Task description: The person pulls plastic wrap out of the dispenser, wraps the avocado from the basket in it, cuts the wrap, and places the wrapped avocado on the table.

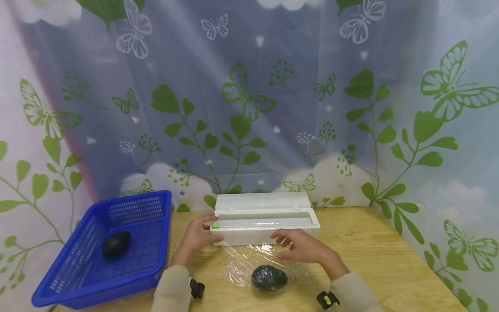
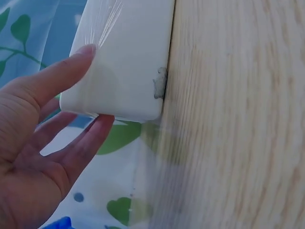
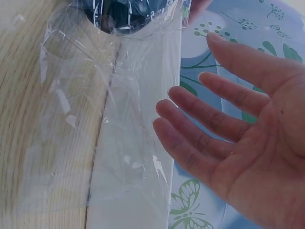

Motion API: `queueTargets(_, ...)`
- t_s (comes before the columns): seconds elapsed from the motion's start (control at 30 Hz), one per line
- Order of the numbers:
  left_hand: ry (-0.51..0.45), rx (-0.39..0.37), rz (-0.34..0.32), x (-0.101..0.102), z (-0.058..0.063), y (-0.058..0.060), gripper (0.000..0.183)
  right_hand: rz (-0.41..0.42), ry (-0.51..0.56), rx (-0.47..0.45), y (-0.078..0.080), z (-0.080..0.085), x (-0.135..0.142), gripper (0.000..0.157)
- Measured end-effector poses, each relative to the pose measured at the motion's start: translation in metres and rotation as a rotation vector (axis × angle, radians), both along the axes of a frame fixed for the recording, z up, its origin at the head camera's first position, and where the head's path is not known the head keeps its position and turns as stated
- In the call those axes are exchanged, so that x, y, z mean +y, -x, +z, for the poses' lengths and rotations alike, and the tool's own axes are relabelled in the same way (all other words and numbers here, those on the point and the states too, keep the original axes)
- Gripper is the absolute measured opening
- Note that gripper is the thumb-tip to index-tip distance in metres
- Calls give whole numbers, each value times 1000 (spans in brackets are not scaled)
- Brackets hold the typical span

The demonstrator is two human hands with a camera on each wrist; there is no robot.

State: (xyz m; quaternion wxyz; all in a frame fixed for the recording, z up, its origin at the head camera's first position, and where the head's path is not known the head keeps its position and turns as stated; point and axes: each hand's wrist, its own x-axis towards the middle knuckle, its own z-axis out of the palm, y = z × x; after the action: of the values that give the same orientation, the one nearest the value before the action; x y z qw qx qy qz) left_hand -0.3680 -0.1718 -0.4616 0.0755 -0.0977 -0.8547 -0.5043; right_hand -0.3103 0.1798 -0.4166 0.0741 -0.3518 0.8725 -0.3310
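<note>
A white cling film dispenser (image 1: 249, 236) stands at the back of the table, its lid (image 1: 263, 201) tipped up behind it. My left hand (image 1: 195, 236) holds its left end, with the thumb (image 2: 71, 71) on the front face and fingertips at the end wall. Clear cling film (image 1: 235, 265) runs from the dispenser's front toward me, creased and shiny. A dark, pear-shaped avocado (image 1: 269, 278) sits in front of the dispenser with film over it. Just above the film, near the dispenser's right front, my right hand (image 1: 304, 250) has loosely spread fingers and holds nothing.
On the left stands a blue plastic basket (image 1: 117, 295) with perforated walls, and another dark avocado (image 1: 116, 245) lies in it. A curtain (image 1: 241, 143) printed with leaves and butterflies hangs right behind the wooden table (image 1: 374, 247).
</note>
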Motion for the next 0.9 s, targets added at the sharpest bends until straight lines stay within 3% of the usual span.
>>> queueTargets(0.13, -61, -23, 0, -4, -2, 2, 61, 0, 7, -4, 0, 0, -1, 49)
queueTargets(0.27, -82, -56, 42, -6, -5, 5, 64, 4, 7, 1, 0, 0, -1, 49)
queueTargets(0.43, -62, -89, 77, -6, -5, 6, 65, 4, 6, 5, 0, 0, -2, 49)
queueTargets(0.9, -51, -79, 67, -6, -3, 7, 62, 11, 1, 16, 1, 2, -7, 47)
